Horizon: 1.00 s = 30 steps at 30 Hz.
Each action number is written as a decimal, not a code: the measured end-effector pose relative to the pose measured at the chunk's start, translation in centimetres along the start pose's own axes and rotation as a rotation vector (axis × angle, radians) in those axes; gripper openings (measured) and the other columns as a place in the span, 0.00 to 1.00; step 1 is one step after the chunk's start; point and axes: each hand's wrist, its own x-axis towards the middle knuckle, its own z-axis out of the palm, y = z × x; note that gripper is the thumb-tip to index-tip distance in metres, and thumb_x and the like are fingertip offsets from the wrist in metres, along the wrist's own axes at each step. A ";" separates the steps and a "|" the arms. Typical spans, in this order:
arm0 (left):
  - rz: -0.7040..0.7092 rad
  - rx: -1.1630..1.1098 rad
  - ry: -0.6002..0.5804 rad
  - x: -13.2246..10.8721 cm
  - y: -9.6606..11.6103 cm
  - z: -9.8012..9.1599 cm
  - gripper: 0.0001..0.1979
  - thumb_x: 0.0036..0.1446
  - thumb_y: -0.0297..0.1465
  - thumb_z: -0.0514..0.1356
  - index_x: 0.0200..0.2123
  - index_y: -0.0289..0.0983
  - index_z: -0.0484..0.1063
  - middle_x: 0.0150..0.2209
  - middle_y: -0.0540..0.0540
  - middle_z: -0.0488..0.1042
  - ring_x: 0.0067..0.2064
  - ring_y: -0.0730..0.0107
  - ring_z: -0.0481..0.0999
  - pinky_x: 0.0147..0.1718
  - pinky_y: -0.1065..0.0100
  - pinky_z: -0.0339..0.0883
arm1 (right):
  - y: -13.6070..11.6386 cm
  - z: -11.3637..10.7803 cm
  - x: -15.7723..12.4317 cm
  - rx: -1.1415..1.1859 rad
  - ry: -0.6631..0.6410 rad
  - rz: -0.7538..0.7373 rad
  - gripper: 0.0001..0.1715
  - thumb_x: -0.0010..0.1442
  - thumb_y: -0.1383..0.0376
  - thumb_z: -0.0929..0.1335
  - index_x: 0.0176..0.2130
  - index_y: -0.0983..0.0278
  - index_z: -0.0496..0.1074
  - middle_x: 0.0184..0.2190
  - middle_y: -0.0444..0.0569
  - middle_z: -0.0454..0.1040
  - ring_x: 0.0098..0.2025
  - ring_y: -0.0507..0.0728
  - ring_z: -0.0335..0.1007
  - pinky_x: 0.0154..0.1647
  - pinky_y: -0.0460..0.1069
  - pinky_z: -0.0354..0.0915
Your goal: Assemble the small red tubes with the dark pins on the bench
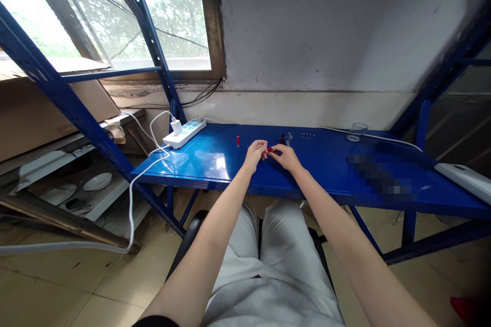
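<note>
Small red piece [270, 149]: centre frame, at the blue counter [215, 163], pinched in the narrow grip of the right hand [287, 156]. Left hand [256, 152]: fingers curled just beside it; its grip cannot be told.

Daylight floods in from the window [115, 15] at upper left, blown out nearly white (zero sky detail). It leaves a glare patch on the glossy blue table [215, 163], and the right side sits dimmer. The blue frame bars [57, 87] bow near the edges. 1 pixelated patch [381, 176] sits on the tabletop. The left hand [256, 152] and right hand [287, 157] look sharp, but the red bit [270, 149] at their fingertips is too small to read.
</note>
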 end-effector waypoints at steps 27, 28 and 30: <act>0.049 0.131 0.132 0.1 -0.2 -0.4 0.05 0.53 0.30 0.56 0.34 0.35 0.65 0.21 0.53 0.67 0.17 0.81 0.63 0.19 0.75 0.56 | 3.7 -1.2 0.4 -0.416 0.035 0.585 0.12 0.54 0.58 0.65 0.28 0.64 0.71 0.25 0.50 0.72 0.26 0.56 0.68 0.23 0.48 0.59; 0.050 0.136 0.131 0.1 -0.2 -0.3 0.05 0.53 0.30 0.56 0.34 0.35 0.65 0.21 0.53 0.67 0.17 0.81 0.63 0.19 0.75 0.56 | 3.7 -1.1 0.4 -0.421 0.035 0.578 0.12 0.54 0.58 0.65 0.28 0.64 0.71 0.24 0.50 0.72 0.26 0.55 0.68 0.23 0.47 0.59; 0.054 0.141 0.135 0.1 -0.3 -0.3 0.05 0.53 0.29 0.55 0.34 0.35 0.65 0.21 0.53 0.67 0.17 0.81 0.63 0.19 0.75 0.56 | 3.7 -1.1 0.5 -0.426 0.029 0.568 0.12 0.54 0.58 0.65 0.28 0.64 0.71 0.24 0.51 0.72 0.25 0.55 0.67 0.23 0.47 0.58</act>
